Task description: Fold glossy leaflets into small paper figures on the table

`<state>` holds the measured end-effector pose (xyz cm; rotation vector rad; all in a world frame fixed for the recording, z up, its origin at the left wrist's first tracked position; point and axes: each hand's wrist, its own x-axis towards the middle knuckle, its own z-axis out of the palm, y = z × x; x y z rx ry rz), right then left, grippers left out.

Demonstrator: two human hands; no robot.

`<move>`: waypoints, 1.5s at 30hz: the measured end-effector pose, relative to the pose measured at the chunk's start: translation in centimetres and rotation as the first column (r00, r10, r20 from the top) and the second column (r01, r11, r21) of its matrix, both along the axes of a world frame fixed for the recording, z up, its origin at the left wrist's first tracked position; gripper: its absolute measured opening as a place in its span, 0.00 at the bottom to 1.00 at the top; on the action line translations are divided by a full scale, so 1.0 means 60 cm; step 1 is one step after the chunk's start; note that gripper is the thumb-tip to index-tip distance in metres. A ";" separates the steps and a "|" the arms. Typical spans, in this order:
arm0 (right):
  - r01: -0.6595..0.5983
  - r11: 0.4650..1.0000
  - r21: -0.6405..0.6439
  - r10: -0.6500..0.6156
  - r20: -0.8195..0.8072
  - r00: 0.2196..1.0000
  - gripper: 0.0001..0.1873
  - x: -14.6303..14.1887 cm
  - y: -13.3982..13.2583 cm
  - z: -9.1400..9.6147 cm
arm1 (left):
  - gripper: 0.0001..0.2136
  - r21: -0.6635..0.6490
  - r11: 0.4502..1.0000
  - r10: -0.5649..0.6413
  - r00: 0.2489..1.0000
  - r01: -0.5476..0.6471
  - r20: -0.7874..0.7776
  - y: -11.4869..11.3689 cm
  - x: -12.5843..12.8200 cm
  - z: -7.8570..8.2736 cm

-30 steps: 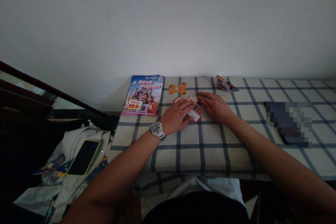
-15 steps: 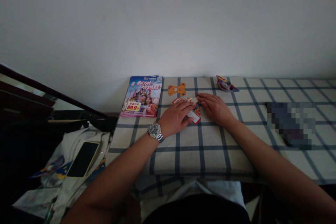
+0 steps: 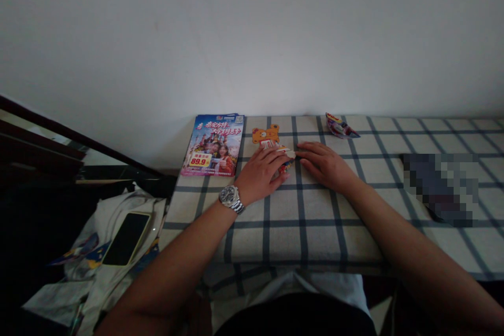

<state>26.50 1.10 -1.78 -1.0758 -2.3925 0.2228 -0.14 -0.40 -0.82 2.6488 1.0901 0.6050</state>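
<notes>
A small piece of folded printed paper (image 3: 286, 166), red, white and multicoloured, is mostly hidden under my left hand (image 3: 264, 170). The fingers of that hand lie over it, with the thumb at its near side. My right hand (image 3: 321, 164) rests on the cloth just to the right, fingers stretched out. Its fingertips are close to the paper's pale right tip; whether they touch I cannot tell. Right behind the paper lies an orange bear-shaped cutout (image 3: 266, 133), its lower part covered by the paper.
A stack of printed flyers (image 3: 212, 145) lies at the table's left, near the wall. A folded colourful paper piece (image 3: 340, 126) stands at the back right. A dark blurred object (image 3: 439, 189) is far right. Left of the checked tablecloth (image 3: 283, 236), a phone (image 3: 126, 239) rests on a pale bag.
The folded paper has turned and shifted back and left under my left hand, now overlapping the bear cutout. My right hand has come slightly away from it.
</notes>
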 end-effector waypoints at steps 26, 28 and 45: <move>0.013 1.000 -0.005 -0.013 -0.173 0.985 0.12 -0.006 -0.001 -0.005 | 0.19 -0.016 0.994 -0.104 0.995 0.104 0.000 0.002 0.000 -0.007; 0.057 0.998 0.014 -0.054 -0.168 0.984 0.12 -0.006 0.002 -0.007 | 0.18 -0.023 0.992 -0.120 0.993 0.121 0.015 0.002 0.000 -0.007; 0.183 0.982 0.051 -0.181 -0.040 0.983 0.22 -0.009 0.000 -0.015 | 0.11 0.009 0.980 -0.200 0.972 0.201 0.127 0.006 0.003 -0.012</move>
